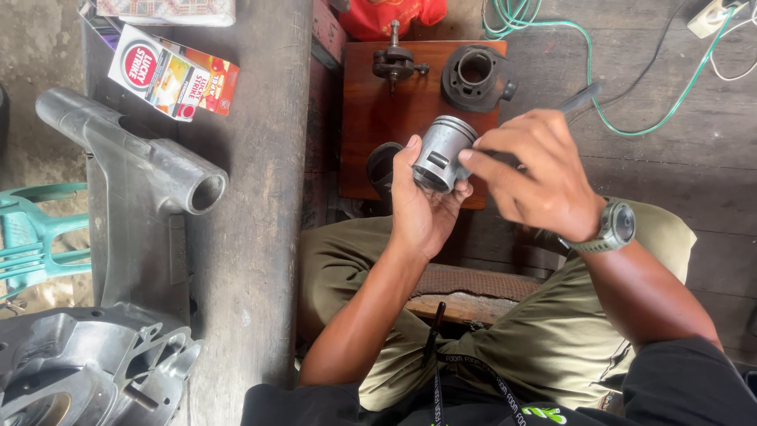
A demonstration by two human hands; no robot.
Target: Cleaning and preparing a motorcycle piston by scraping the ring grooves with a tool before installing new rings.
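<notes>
My left hand (422, 205) grips a grey metal piston (443, 152), its open skirt tilted toward me. My right hand (540, 173), with a watch on its wrist, holds a thin dark tool (579, 98) whose tip meets the piston's side near the crown. Both hands hover above a small reddish wooden board (371, 118). On that board lie a crankshaft part (396, 61) and a dark cylinder block (476, 76). A dark round part (381, 166) sits partly hidden behind my left hand.
A grey metal frame casting (134, 173) and an engine case (87, 363) lie at the left on a dark plank. Small cardboard packets (169, 75) rest at the top left. Green and white cables (631, 71) run across the wooden floor. A teal plastic chair (35, 237) stands at the far left.
</notes>
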